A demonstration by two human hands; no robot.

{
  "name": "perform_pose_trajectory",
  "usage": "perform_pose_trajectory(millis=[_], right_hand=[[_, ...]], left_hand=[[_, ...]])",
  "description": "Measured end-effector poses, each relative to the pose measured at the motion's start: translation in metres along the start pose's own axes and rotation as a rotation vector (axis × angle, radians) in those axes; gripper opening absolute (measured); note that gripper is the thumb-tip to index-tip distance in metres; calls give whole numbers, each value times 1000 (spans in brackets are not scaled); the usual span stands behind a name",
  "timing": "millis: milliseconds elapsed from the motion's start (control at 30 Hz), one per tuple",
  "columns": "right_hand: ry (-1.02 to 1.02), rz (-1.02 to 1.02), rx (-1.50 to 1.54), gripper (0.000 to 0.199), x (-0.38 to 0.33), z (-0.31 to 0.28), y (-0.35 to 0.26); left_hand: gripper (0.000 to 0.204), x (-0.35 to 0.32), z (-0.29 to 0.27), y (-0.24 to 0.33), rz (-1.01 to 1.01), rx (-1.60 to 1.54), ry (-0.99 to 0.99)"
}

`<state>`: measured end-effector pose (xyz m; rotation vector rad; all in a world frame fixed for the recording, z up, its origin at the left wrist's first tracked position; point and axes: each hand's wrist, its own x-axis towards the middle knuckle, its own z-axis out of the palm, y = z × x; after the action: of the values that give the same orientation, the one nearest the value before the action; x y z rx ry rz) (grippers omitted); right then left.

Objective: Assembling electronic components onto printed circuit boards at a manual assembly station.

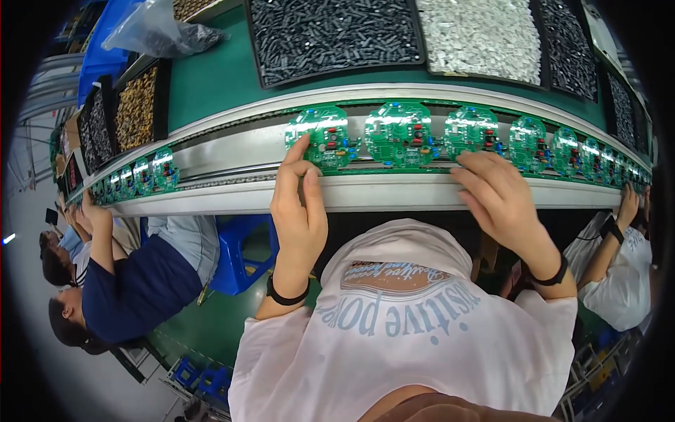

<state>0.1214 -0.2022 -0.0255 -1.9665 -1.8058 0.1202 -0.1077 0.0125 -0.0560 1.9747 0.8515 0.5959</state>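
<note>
A row of round green circuit boards runs along a conveyor track (394,193) in front of me. My left hand (299,207) rests on the track's near rail, with the index finger stretched up to the lower left edge of one board (320,137). My right hand (500,204) lies flat on the rail just below another board (471,130), fingertips at its lower edge. A third board (399,133) sits between them, untouched. I see nothing held in either hand. Both wrists wear black bands.
Beyond the track, black trays hold small dark parts (334,32), white parts (485,35) and brown parts (137,109) on a green bench. A clear plastic bag (158,32) lies far left. Other people sit at the line on the left (133,281) and right (619,260).
</note>
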Motion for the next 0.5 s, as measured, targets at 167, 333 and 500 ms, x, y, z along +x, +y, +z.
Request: perform_pose_trajectory(millis=[167, 333, 500], right_hand=[[-9, -35, 1, 27, 34, -43, 1], [-35, -32, 16, 26, 80, -65, 31], [34, -151, -91, 21, 147, -55, 57]], left_hand=[[5, 8, -5, -14, 96, -176, 78], [6, 21, -33, -4, 265, 24, 123], [7, 50, -53, 30, 269, 96, 73]])
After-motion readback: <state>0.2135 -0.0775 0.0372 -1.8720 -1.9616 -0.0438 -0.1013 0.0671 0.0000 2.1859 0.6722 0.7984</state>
